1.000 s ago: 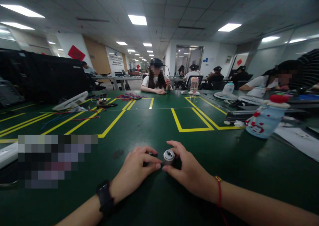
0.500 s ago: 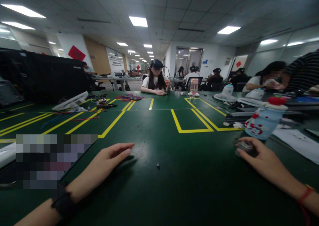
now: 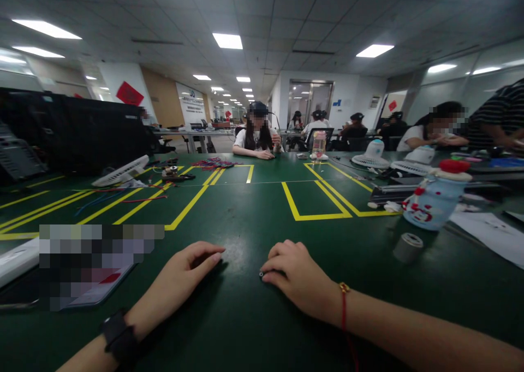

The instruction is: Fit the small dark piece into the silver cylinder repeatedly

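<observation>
Right hand (image 3: 301, 273) pinches a tiny ring-shaped piece (image 3: 261, 274) on the green table (image 3: 229, 323), presumably fingertip-style because it's so small. Left hand (image 3: 185, 273) is loose, empty. Metal cylinder (image 3: 408, 248) stands near the blue bottle (image 3: 436, 201), probably to leave working space.

1 metal cylinder (image 3: 408, 248), 1 tiny part (image 3: 261, 274), 1 blue bottle (image 3: 434, 201), 2 white fans (image 3: 370, 155) (image 3: 417, 155) at right, 1 red bracelet (image 3: 344, 309)

the head view looks forward and down across the green table (image 3: 245, 219) from close above.
</observation>
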Motion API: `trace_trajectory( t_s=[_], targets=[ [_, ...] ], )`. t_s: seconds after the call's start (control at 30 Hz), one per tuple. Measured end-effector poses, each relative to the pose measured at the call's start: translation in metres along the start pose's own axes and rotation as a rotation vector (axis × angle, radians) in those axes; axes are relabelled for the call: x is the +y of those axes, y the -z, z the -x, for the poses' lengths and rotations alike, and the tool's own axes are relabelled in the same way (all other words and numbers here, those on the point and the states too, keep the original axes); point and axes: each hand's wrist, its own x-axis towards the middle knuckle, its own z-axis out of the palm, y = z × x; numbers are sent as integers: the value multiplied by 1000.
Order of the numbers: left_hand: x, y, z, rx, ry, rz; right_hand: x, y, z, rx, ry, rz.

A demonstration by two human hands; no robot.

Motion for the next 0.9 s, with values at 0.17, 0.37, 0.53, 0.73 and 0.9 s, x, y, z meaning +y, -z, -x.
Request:
trace_trajectory(
  t_s=[0.17,0.37,0.53,0.73,0.9],
  targets=[
    [4,-2,-1,-9,-18,-10,25,26,16,41,-70,-37],
    [11,-5,0,-10,-36,-25,14,14,15,-38,20,-112],
    [9,-2,1,-3,-33,-37,-6,-7,-11,-41,99,-94],
    [10,-1,2,-12,-20,-16,60,76,33,156,-103,146],
    [12,-4,0,-12,-29,-3,147,143,102,268,-580,464]
  ],
)
